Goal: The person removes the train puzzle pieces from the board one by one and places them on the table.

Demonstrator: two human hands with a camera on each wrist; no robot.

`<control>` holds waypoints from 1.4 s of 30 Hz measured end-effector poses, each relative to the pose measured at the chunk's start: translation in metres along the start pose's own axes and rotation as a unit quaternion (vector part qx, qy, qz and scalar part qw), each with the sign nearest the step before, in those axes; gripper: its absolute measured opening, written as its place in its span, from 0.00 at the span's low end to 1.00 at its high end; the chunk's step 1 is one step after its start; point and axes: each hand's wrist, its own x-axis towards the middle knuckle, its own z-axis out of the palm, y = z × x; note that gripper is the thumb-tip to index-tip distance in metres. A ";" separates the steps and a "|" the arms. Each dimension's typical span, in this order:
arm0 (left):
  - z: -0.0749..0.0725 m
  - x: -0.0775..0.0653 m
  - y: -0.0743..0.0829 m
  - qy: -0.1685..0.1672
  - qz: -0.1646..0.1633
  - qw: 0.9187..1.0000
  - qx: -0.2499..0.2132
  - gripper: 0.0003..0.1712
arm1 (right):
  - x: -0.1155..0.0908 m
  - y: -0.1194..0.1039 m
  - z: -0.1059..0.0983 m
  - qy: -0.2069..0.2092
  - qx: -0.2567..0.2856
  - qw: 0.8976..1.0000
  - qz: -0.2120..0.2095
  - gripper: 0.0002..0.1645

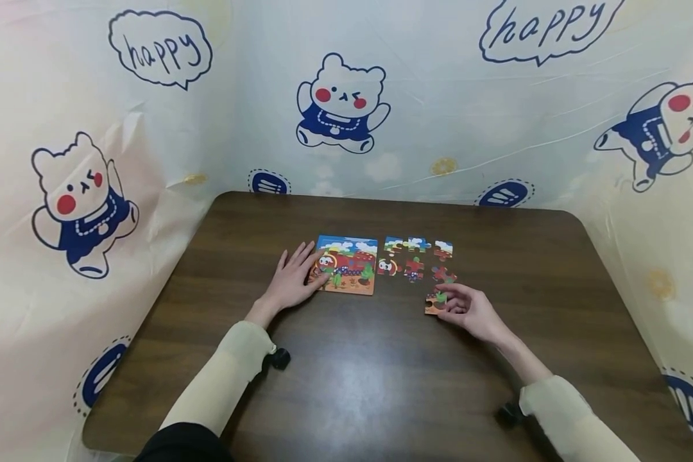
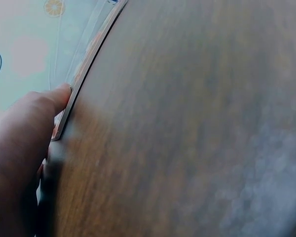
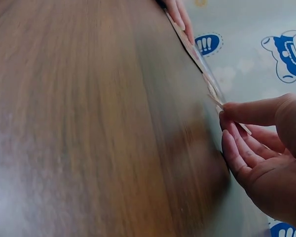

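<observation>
My left hand [image 1: 291, 282] lies with spread, straight fingers across the left side of a square picture puzzle board [image 1: 355, 264], printed with a red cartoon character, clouds and orange ground. In the left wrist view the thumb [image 2: 58, 98] presses at the edge of the thin board. Between thumb and fingers, my right hand [image 1: 472, 312] pinches a jigsaw piece [image 1: 432, 306] with orange and green print. The right wrist view shows that piece edge-on [image 3: 215, 100], raised at a slant, fingertips partly covering it. Just beyond the right fingertips is a red jigsaw piece [image 1: 443, 275].
Several loose jigsaw pieces, among them a red one [image 1: 414, 269] and a cloud one [image 1: 418, 244], lie in spaced rows right of the board. The brown wooden table [image 1: 346, 385] has rounded corners. A bear-printed curtain [image 1: 427, 115] surrounds its back and sides.
</observation>
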 end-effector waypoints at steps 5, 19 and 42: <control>0.001 0.002 -0.001 0.002 0.001 1.000 -0.001 0.46 | -0.002 0.004 -0.004 0.007 -0.031 0.999 0.003 0.32; -0.004 0.000 0.004 -0.003 -0.003 1.000 0.012 0.46 | -0.008 0.011 -0.001 0.037 -0.089 0.995 -0.026 0.32; 0.005 -0.003 0.001 0.017 0.004 1.000 -0.004 0.46 | -0.007 0.016 0.007 0.087 -0.129 0.986 -0.054 0.29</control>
